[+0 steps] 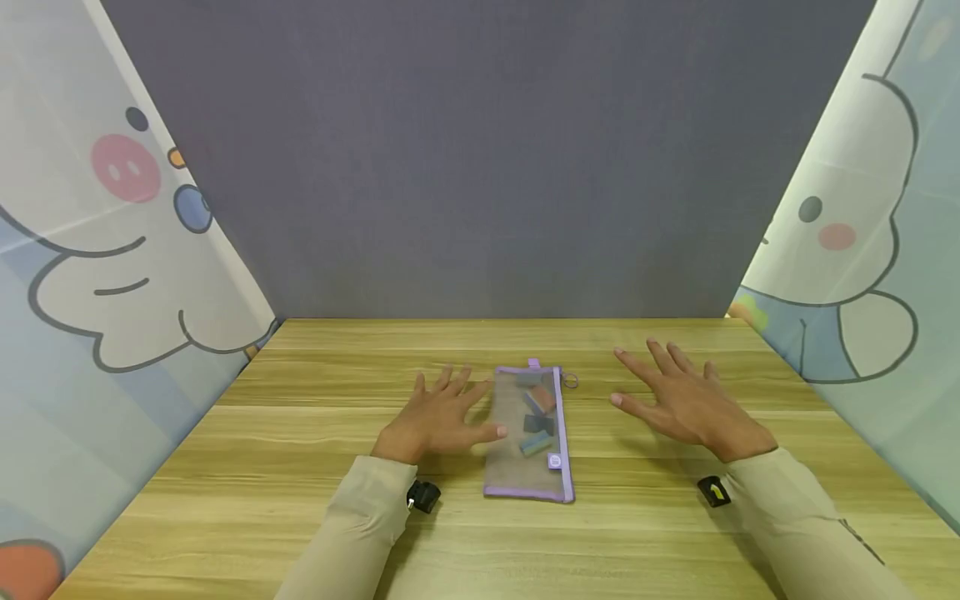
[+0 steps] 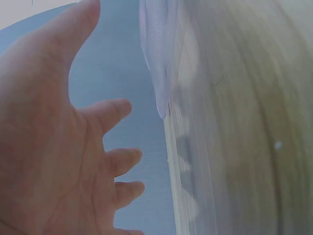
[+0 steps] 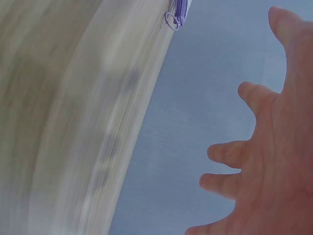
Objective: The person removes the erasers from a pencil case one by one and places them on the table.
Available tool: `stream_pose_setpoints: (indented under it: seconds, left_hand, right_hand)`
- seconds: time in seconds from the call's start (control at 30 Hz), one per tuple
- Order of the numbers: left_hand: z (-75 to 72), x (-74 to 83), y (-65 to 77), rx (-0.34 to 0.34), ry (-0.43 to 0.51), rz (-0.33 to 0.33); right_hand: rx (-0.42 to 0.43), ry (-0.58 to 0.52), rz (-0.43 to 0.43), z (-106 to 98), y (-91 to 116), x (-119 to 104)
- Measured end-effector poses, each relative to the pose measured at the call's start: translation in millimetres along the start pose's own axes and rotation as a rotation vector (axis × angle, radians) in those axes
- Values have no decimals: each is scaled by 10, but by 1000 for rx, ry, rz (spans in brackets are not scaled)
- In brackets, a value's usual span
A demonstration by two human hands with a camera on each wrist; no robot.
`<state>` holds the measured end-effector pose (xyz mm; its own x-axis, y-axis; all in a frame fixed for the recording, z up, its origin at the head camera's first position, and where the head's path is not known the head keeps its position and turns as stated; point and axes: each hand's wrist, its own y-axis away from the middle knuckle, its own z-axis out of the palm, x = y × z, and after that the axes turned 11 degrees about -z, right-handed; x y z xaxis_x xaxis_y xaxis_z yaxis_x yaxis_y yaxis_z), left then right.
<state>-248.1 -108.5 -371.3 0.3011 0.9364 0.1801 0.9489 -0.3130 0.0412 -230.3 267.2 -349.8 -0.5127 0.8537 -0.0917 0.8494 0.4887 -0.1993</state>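
A mesh zip pouch [image 1: 513, 467] with purple edging lies flat on the table, its zip along the right side. Through the mesh show several small pieces, among them a reddish-brown block [image 1: 542, 398], a dark piece [image 1: 537, 424] and a light blue bar [image 1: 536, 443]; their exact kinds are blurred. My left hand [image 1: 442, 417] hovers at the pouch's left edge, fingers spread, thumb tip over the mesh in the head view. Farther off to the pouch's right, my right hand [image 1: 686, 404] is held above the table with spread fingers. Both hands hold nothing.
The wood-grain table [image 1: 337, 517] runs back to a dark grey panel [image 1: 480, 167]. Cartoon-printed curtains [image 1: 60, 333] stand at both sides. A small ring [image 1: 571, 381] hangs from the pouch's zip end. Black wrist devices [image 1: 424, 497] sit at both cuffs.
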Motion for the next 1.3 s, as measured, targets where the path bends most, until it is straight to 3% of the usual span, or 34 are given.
stream_pose_setpoints:
  seconds: [0.87, 1.3]
  left_hand:
    - [30, 60, 6, -57, 74, 46]
    - [20, 92, 2, -50, 116, 95]
  right_hand:
    - [-2, 13, -43, 23, -2, -40]
    - [1, -32, -79, 35, -9, -51]
